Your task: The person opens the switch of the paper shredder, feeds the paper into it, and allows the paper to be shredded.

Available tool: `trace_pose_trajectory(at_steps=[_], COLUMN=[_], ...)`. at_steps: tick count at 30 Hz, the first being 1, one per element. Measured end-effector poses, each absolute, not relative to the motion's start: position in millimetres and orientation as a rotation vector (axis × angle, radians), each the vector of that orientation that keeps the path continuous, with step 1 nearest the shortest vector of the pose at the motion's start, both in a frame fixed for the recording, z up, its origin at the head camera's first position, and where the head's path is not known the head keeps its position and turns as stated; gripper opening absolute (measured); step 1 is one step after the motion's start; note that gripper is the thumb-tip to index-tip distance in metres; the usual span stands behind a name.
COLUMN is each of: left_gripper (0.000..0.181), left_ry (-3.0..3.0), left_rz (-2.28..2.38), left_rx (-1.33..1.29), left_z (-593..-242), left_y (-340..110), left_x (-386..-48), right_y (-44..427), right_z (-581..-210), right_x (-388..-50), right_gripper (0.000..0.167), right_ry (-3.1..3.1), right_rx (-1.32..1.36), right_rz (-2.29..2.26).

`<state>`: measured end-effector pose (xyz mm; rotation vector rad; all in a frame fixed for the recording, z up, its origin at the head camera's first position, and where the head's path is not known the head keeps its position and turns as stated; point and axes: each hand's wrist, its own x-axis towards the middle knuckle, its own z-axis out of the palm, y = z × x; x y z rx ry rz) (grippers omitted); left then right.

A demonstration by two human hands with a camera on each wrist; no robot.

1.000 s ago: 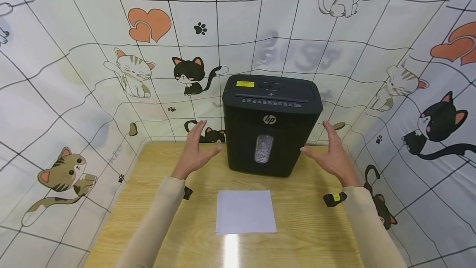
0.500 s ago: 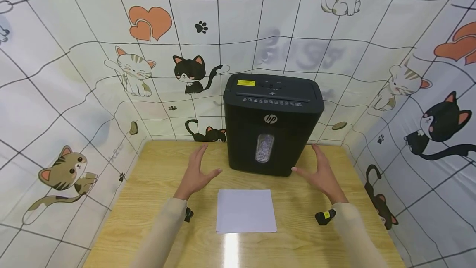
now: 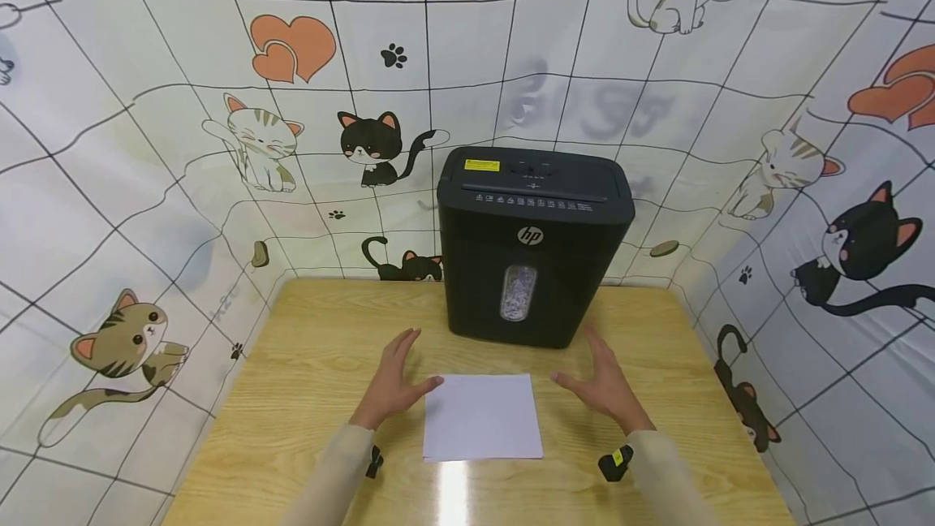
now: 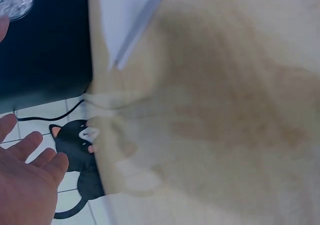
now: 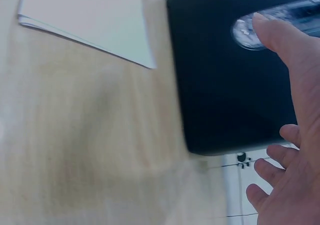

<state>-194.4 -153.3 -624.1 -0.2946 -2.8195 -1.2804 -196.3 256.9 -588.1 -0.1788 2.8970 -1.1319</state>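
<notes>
A stack of white paper (image 3: pixel 482 416) lies on the wooden table, in front of a black HP paper shredder (image 3: pixel 475 266). My left hand (image 3: pixel 390 386) hovers by the paper's left side, its thumb near the far left corner, fingers relaxed and holding nothing. To the right of the stack, my right hand (image 3: pixel 602 384) is also empty, thumb spread from the fingers, which point toward the shredder's lower right corner. In the right wrist view several sheet edges of the paper (image 5: pixel 90 22) show. Shreds are visible through the window (image 3: pixel 519 293) of the shredder.
The wooden table (image 3: pixel 307 331) ends at a white cloth wall (image 3: pixel 482 47) printed with cats and grid lines, right behind the shredder. Similar cloth closes off both sides. A thin black cord (image 4: pixel 50 118) shows by the shredder in the left wrist view.
Both hands have drawn back from the shredder's sides toward the person and closer together, now at either side of the paper. The shredder and the paper have stayed in place.
</notes>
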Motion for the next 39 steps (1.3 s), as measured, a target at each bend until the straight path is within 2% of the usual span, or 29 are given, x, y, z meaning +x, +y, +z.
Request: trace_pose_trajectory(at_steps=[15,22,39], left_gripper=[0.097,0.094,0.093], left_ry=[-2.909,-2.959,-3.003], left_rz=[-1.147,-1.104,-0.916], left_rx=[-0.472,-0.545,-0.654], left_z=[-661,-664,-664], left_y=[-135,-126,-120], left_x=[-172,-162,-148], right_y=[211,192,177], right_z=[-630,-646,-661], right_x=[-180,-174,-165], right_gripper=[0.112,0.109,0.104], right_ry=[2.856,2.822,2.88], right_rx=[-0.386,-0.496,-0.507], right_rz=[-1.067,-1.012,-0.792])
